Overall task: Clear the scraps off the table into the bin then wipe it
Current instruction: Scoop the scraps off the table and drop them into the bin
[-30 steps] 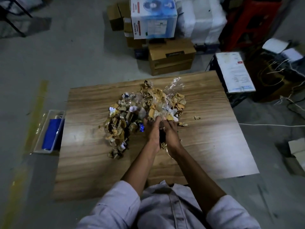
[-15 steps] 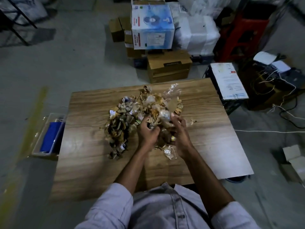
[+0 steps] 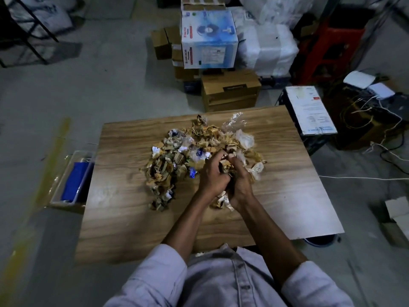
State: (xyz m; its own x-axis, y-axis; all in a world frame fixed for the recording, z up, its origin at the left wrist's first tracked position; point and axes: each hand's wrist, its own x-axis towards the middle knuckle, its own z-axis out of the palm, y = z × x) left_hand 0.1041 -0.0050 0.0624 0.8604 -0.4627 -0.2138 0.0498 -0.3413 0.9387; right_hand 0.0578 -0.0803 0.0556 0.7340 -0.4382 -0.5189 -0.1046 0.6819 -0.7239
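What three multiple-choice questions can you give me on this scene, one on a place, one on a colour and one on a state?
1. Where is the clear bin?
A. On the floor at the left edge of the table
B. On the tabletop
C. On a chair

2. What colour is the large box stacked beyond the table?
A. Red
B. Blue and white
C. Green

3. What are the left hand and the right hand doing?
A. Lying flat on bare wood
B. Holding a cloth
C. Gripping scraps at the near right of the pile

Answers:
1 A, the bin sits on the floor beside the left edge.
2 B, the box's faces are pale blue and white.
3 C, the fingers of both hands curl round scraps.
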